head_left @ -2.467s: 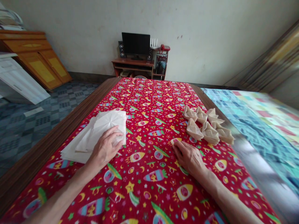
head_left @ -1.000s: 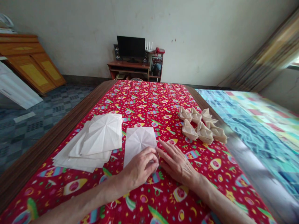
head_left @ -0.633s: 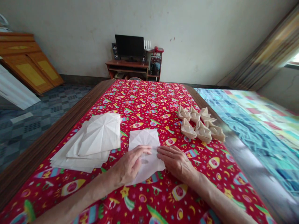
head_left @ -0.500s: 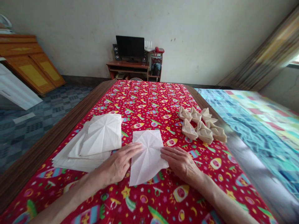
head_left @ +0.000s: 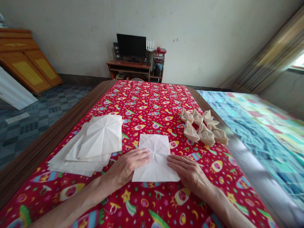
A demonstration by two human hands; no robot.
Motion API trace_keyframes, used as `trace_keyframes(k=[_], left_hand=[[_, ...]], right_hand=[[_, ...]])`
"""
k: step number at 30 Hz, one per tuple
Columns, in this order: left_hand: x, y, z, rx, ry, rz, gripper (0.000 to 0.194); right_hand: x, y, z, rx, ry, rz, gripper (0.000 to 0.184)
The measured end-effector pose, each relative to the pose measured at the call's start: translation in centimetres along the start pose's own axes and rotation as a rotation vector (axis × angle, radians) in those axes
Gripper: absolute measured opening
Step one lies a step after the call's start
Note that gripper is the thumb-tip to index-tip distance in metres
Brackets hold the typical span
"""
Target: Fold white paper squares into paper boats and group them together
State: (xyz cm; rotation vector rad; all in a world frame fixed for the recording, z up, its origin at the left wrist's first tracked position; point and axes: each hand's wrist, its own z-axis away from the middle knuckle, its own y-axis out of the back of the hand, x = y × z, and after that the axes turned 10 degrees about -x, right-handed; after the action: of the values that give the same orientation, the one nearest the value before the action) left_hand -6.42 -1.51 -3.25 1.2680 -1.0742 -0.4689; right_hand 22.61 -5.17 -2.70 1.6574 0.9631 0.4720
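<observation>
A creased white paper sheet [head_left: 155, 167] lies flat on the red patterned cloth [head_left: 152, 104], fold lines fanning out from its centre. My left hand [head_left: 133, 163] rests on the sheet's left side, fingers stretched out flat. At the right edge of the sheet my right hand [head_left: 186, 169] touches the paper with extended fingers. Left of my hands sits a loose pile of white paper sheets [head_left: 102, 136], the top one creased in the same star pattern. Several folded paper pieces [head_left: 206, 134], beige and boat-like in shape, stand in two rows to the right.
The table's brown wooden edge [head_left: 78, 120] shows along the left. A bed with a blue patterned cover [head_left: 251, 133] adjoins the right side. Beyond the far end are a desk [head_left: 129, 66] with a monitor [head_left: 131, 45] and a red telephone [head_left: 161, 50].
My left hand has brought one sheet from the pile to the middle, between both hands. The sheet has since shifted right and been turned square, and now lies flatter.
</observation>
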Motion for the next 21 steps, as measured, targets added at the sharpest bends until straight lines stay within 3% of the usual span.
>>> trace_keyframes(k=[5, 10, 13, 15, 18, 21], left_hand=[[-0.3, -0.3, 0.5, 0.042, -0.014, 0.016, 0.038], [-0.4, -0.1, 0.3, 0.232, -0.036, 0.071, 0.031], [-0.4, 0.2, -0.2, 0.359, 0.036, 0.099, 0.02], [-0.5, 0.2, -0.6, 0.412, 0.116, 0.082, 0.023], [-0.7, 0.2, -1.0, 0.422, 0.196, 0.072, 0.035], [-0.8, 0.1, -1.2, 0.388, 0.272, 0.099, 0.034]], right_hand=[[0.2, -0.1, -0.7, -0.08, -0.046, -0.021, 0.036], [0.4, -0.4, -1.3, 0.037, -0.101, -0.242, 0.03], [0.3, -0.7, -1.7, 0.109, -0.302, -0.423, 0.019], [0.2, -0.9, -2.1, 0.126, -0.478, -0.473, 0.024], [0.2, -1.0, -2.7, 0.085, -0.644, -0.487, 0.029], [0.4, -1.0, -3.2, 0.044, -0.731, -0.504, 0.031]])
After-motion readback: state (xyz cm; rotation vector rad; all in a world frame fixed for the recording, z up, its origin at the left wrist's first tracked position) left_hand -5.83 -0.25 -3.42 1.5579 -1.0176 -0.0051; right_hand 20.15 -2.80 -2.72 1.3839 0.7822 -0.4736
